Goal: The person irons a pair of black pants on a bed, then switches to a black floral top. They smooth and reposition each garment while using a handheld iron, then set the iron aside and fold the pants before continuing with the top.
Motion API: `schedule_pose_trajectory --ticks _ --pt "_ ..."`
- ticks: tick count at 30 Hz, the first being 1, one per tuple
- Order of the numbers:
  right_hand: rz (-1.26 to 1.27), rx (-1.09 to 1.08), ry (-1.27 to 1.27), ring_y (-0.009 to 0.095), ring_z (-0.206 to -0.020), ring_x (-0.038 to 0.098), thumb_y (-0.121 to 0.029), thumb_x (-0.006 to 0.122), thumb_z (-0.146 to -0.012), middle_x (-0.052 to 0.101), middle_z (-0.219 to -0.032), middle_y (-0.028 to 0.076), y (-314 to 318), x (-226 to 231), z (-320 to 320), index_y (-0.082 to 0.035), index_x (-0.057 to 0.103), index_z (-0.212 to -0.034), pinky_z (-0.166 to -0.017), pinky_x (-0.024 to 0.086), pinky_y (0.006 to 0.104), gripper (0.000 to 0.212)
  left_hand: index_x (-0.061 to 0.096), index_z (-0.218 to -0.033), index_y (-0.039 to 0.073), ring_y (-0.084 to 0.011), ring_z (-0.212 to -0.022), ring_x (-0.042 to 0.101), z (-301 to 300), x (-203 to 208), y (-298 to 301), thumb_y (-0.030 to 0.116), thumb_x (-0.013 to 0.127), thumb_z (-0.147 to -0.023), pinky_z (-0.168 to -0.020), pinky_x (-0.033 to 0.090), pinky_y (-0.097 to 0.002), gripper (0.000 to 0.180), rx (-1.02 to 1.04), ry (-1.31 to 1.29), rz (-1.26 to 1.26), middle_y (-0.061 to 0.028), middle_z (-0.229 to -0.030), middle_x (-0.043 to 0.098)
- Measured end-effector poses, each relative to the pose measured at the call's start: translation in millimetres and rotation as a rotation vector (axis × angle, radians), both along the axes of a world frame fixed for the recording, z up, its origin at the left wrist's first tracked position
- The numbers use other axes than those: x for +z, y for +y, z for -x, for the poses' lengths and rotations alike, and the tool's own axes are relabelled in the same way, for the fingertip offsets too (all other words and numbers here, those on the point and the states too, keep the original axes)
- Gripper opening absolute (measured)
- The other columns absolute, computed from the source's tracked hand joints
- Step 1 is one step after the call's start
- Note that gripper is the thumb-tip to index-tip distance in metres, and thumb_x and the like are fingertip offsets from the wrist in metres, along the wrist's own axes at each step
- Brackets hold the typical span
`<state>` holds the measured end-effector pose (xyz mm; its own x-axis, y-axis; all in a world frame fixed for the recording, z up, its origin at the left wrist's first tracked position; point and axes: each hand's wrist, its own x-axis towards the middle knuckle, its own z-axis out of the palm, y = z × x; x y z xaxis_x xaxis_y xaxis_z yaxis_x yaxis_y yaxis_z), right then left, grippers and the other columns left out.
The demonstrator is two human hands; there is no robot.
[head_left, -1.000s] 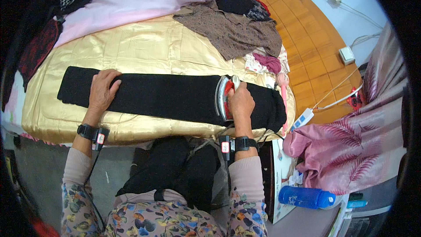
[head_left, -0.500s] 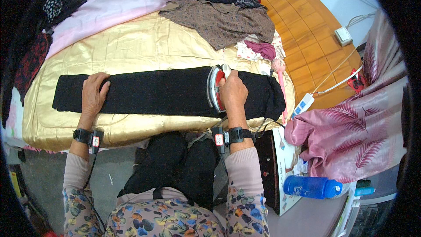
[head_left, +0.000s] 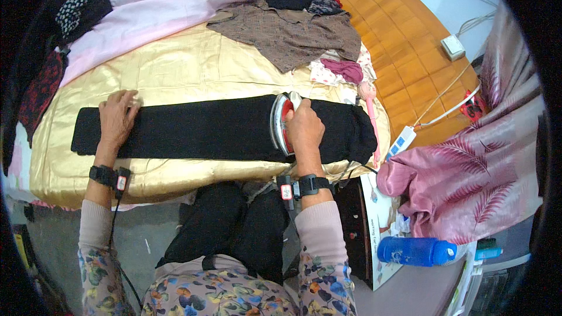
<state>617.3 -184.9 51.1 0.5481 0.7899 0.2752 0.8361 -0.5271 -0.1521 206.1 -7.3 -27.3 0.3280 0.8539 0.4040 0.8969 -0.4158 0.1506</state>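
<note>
A pair of black trousers (head_left: 205, 129), folded into a long strip, lies flat across the golden quilted bedcover (head_left: 170, 70). My right hand (head_left: 305, 129) is closed round the handle of a red and white clothes iron (head_left: 277, 126). The iron rests on the trousers, right of their middle, with its tip pointing away from me. Near the left end, my left hand (head_left: 119, 118) lies flat on the black cloth, fingers stretched out and slightly apart. Its fingertips reach the far edge of the trousers.
Behind lie a brown patterned shirt (head_left: 287, 29) and a pink sheet (head_left: 158, 11). A pink long-handled thing (head_left: 370, 105) lies by the bed's right edge. Further right are a white power strip (head_left: 401, 143), a pink curtain (head_left: 462, 181) and a blue bottle (head_left: 410, 251).
My left hand has shifted slightly left along the trousers. The iron, still in my right hand, has barely moved. The whole view has shifted a little.
</note>
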Motion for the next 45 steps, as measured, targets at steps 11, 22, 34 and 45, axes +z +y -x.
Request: schedule_pose_trajectory --ticks 11,22,34,45 --pt "0.067 -0.024 -0.026 0.044 -0.087 0.074 -0.03 0.068 -0.096 0.075 -0.095 0.024 2 1 -2 -0.002 0.055 -0.11 -0.076 0.058 0.0541 0.034 0.056 -0.148 0.018 -0.0375 -0.125 0.062 124 -3 18 0.07 0.06 -0.094 -0.098 0.051 -0.0591 0.075 0.629 0.118 0.207 -0.0176 -0.134 0.066" --pt "0.016 -0.005 -0.018 0.044 -0.084 0.074 -0.026 0.069 -0.095 0.074 -0.091 0.025 1 -2 -4 -0.001 0.055 -0.107 -0.074 0.058 0.0543 0.031 0.07 -0.118 0.004 -0.017 -0.085 0.067 51 42 12 0.024 0.075 -0.089 -0.077 0.054 -0.0329 0.036 0.139 -0.637 0.357 -0.0104 -0.093 0.073" --pt "0.049 -0.038 0.031 0.043 -0.087 0.074 -0.027 0.069 -0.096 0.075 -0.092 0.023 2 1 -3 -0.003 0.055 -0.108 -0.076 0.058 0.0537 0.031 0.066 -0.133 0.007 -0.036 -0.097 0.073 -40 47 -44 0.047 0.072 -0.094 -0.087 0.057 -0.0431 0.057 0.096 -0.251 0.098 -0.0219 -0.108 0.074" --pt "-0.048 -0.012 0.03 0.041 -0.08 0.075 -0.026 0.058 -0.098 0.076 -0.087 0.022 7 -5 1 -0.002 0.059 -0.104 -0.073 0.06 0.054 0.025 0.063 -0.113 -0.001 -0.0448 -0.094 0.069 -31 -7 -28 0.035 0.072 -0.093 -0.078 0.052 -0.0472 0.041 0.032 -0.481 0.343 -0.0259 -0.098 0.072"
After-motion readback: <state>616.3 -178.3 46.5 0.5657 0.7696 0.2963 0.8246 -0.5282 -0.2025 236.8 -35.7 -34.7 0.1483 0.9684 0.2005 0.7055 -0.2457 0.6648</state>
